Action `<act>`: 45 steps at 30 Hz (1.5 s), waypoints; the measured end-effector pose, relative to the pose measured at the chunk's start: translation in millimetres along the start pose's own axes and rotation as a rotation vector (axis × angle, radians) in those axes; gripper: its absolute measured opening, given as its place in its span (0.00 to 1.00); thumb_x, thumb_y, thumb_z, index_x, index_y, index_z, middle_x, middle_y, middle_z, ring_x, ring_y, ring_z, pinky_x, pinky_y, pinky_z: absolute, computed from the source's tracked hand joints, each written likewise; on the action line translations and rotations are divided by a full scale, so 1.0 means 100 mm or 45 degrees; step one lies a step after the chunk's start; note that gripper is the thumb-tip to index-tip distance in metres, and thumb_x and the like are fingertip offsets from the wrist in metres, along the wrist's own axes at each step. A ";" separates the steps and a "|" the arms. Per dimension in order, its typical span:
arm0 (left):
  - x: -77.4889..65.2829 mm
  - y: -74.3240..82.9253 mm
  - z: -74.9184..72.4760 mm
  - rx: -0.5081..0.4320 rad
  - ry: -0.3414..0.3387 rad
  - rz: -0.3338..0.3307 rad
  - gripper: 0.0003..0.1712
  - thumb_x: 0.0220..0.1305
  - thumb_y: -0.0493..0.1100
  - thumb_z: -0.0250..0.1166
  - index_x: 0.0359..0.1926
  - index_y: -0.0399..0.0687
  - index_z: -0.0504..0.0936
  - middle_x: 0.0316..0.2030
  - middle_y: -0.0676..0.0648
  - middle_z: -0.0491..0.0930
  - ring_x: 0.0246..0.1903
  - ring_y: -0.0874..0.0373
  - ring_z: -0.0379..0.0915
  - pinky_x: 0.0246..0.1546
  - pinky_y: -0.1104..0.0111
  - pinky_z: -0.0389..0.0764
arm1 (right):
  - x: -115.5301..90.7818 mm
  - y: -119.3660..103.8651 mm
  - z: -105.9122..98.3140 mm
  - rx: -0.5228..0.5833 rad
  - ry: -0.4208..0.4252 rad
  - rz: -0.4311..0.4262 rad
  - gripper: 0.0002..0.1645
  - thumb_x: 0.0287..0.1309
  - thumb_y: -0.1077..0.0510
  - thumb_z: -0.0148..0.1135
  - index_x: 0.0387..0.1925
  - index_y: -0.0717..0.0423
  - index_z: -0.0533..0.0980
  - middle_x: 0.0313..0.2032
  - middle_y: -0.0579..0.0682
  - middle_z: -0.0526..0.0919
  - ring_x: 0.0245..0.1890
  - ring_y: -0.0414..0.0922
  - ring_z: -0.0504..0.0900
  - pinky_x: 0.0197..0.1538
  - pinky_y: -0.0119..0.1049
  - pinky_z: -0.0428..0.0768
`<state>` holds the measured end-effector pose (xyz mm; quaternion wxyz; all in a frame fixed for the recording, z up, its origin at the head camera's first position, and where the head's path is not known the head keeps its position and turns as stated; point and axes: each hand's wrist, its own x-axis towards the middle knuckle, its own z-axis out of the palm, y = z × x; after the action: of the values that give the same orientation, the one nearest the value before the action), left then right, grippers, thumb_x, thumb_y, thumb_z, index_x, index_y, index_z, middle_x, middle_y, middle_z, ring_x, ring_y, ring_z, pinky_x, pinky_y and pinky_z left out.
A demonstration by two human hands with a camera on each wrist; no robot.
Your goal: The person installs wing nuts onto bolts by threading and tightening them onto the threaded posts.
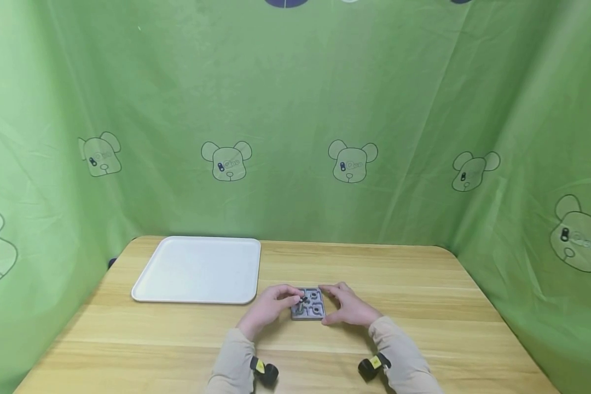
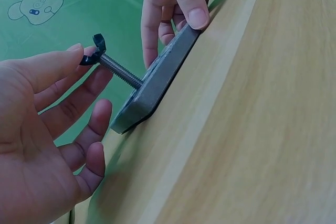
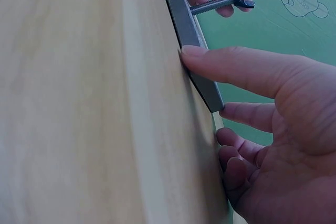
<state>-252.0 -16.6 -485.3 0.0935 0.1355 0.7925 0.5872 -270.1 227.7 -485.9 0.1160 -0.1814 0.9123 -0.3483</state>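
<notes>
A square grey metal block (image 1: 301, 316) with recesses and round holes in its top lies on the table. A threaded metal stud (image 2: 122, 71) stands up from it near its left side, with a black wing nut (image 2: 96, 51) at its upper end. My left hand (image 1: 270, 307) pinches the wing nut between thumb and fingertips, its other fingers loosely bent beside the stud. From the right, my right hand (image 1: 351, 307) holds the block by its edges, the thumb (image 3: 197, 52) on the near side and a finger at the far corner.
On the wooden table (image 1: 143, 350), a white tray (image 1: 197, 268) lies at the back left. A green curtain (image 1: 290, 109) printed with bear faces encloses the table at the back and sides. A dark strapped device sits at each wrist.
</notes>
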 end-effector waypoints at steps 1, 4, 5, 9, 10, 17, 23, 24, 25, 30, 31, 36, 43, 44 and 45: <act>0.00 0.00 0.00 0.001 0.000 0.003 0.12 0.65 0.51 0.62 0.46 0.54 0.84 0.49 0.50 0.83 0.52 0.55 0.75 0.57 0.54 0.70 | 0.00 0.00 0.00 0.000 0.000 -0.002 0.55 0.37 0.51 0.78 0.69 0.54 0.65 0.51 0.56 0.69 0.54 0.52 0.70 0.63 0.62 0.67; 0.00 0.00 0.00 -0.001 -0.007 0.011 0.13 0.65 0.51 0.62 0.46 0.53 0.84 0.49 0.50 0.83 0.52 0.55 0.75 0.58 0.52 0.70 | 0.00 0.00 0.00 0.001 -0.001 -0.010 0.55 0.37 0.51 0.78 0.69 0.54 0.65 0.51 0.56 0.69 0.54 0.52 0.70 0.63 0.62 0.67; 0.00 0.00 0.00 -0.001 -0.009 0.016 0.13 0.65 0.50 0.62 0.46 0.53 0.84 0.49 0.49 0.83 0.52 0.55 0.75 0.59 0.52 0.70 | 0.01 0.00 -0.01 0.005 -0.001 -0.012 0.55 0.37 0.51 0.78 0.69 0.54 0.65 0.51 0.56 0.69 0.54 0.52 0.70 0.63 0.62 0.67; 0.01 0.00 0.00 0.001 -0.019 0.025 0.13 0.66 0.50 0.62 0.46 0.53 0.84 0.49 0.49 0.83 0.51 0.55 0.75 0.59 0.52 0.69 | 0.00 -0.01 -0.01 0.016 -0.003 -0.017 0.55 0.37 0.52 0.78 0.69 0.55 0.65 0.50 0.56 0.69 0.54 0.52 0.70 0.63 0.62 0.67; 0.01 0.00 0.00 -0.002 -0.023 0.023 0.13 0.65 0.50 0.62 0.46 0.52 0.84 0.48 0.49 0.83 0.51 0.55 0.75 0.59 0.53 0.69 | 0.00 -0.01 -0.01 0.016 -0.002 -0.015 0.55 0.37 0.52 0.78 0.69 0.55 0.65 0.50 0.56 0.69 0.54 0.52 0.70 0.62 0.62 0.67; -0.01 0.03 -0.01 0.041 -0.036 0.032 0.16 0.60 0.47 0.67 0.49 0.52 0.82 0.46 0.49 0.82 0.44 0.58 0.75 0.50 0.61 0.72 | 0.00 -0.01 -0.01 0.020 -0.005 -0.002 0.55 0.37 0.52 0.78 0.69 0.54 0.65 0.50 0.56 0.69 0.54 0.52 0.70 0.63 0.62 0.66; 0.00 0.06 0.03 0.146 0.023 0.049 0.14 0.58 0.45 0.69 0.45 0.50 0.83 0.42 0.48 0.83 0.38 0.58 0.74 0.42 0.65 0.73 | 0.01 0.01 -0.01 0.010 -0.005 0.003 0.55 0.36 0.51 0.78 0.69 0.53 0.65 0.50 0.55 0.69 0.54 0.52 0.70 0.63 0.62 0.66; 0.01 0.06 0.04 0.160 0.033 0.050 0.13 0.57 0.44 0.69 0.44 0.49 0.83 0.41 0.48 0.83 0.38 0.58 0.74 0.41 0.65 0.73 | 0.02 0.01 -0.01 0.007 -0.005 0.004 0.55 0.36 0.51 0.78 0.69 0.53 0.65 0.50 0.55 0.69 0.54 0.51 0.70 0.63 0.62 0.66; 0.01 0.07 0.05 0.167 0.042 0.052 0.13 0.57 0.43 0.69 0.44 0.49 0.83 0.41 0.47 0.83 0.37 0.58 0.74 0.40 0.66 0.73 | 0.02 0.01 -0.01 0.006 -0.005 0.002 0.55 0.36 0.50 0.78 0.69 0.53 0.65 0.50 0.55 0.69 0.54 0.51 0.70 0.63 0.62 0.66; 0.01 0.08 0.07 0.201 0.068 0.081 0.11 0.57 0.42 0.69 0.41 0.46 0.83 0.40 0.47 0.83 0.36 0.59 0.73 0.39 0.68 0.74 | 0.02 0.02 0.00 0.010 -0.007 -0.003 0.55 0.37 0.50 0.78 0.69 0.53 0.65 0.50 0.55 0.69 0.54 0.51 0.70 0.63 0.61 0.66; 0.01 0.08 0.07 0.207 0.070 0.088 0.10 0.57 0.41 0.69 0.41 0.46 0.83 0.40 0.47 0.83 0.36 0.60 0.73 0.39 0.68 0.74 | 0.02 0.03 0.00 0.011 -0.006 -0.002 0.55 0.37 0.50 0.78 0.69 0.53 0.65 0.50 0.55 0.69 0.54 0.51 0.70 0.63 0.61 0.66; 0.01 0.08 0.07 0.242 0.070 0.110 0.10 0.58 0.42 0.69 0.41 0.46 0.84 0.41 0.47 0.83 0.36 0.61 0.73 0.40 0.68 0.74 | 0.01 0.03 0.00 0.013 -0.006 -0.001 0.54 0.37 0.51 0.78 0.69 0.53 0.65 0.49 0.54 0.69 0.53 0.51 0.70 0.62 0.61 0.67; 0.00 0.09 0.06 0.286 0.055 0.119 0.11 0.59 0.42 0.68 0.43 0.45 0.84 0.41 0.46 0.83 0.38 0.60 0.73 0.42 0.66 0.74 | 0.01 0.03 0.00 0.005 -0.007 -0.011 0.55 0.37 0.50 0.78 0.69 0.53 0.65 0.50 0.55 0.69 0.54 0.52 0.70 0.63 0.62 0.66; 0.00 0.09 0.06 0.288 0.048 0.118 0.11 0.59 0.42 0.67 0.43 0.44 0.84 0.41 0.46 0.83 0.38 0.59 0.74 0.42 0.66 0.74 | 0.01 0.02 0.00 0.006 -0.008 -0.011 0.55 0.37 0.50 0.78 0.69 0.53 0.65 0.50 0.55 0.69 0.54 0.52 0.70 0.63 0.62 0.66; -0.01 0.09 0.06 0.290 0.042 0.120 0.11 0.60 0.42 0.67 0.43 0.44 0.83 0.41 0.46 0.83 0.38 0.59 0.74 0.42 0.66 0.74 | 0.01 0.02 0.00 0.006 -0.007 -0.011 0.55 0.37 0.51 0.78 0.69 0.53 0.65 0.50 0.55 0.69 0.54 0.52 0.70 0.63 0.62 0.66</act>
<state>-248.6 -9.1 -478.1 0.0367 0.1727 0.8482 0.4994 -271.2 229.0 -487.5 0.1175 -0.1858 0.9104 -0.3505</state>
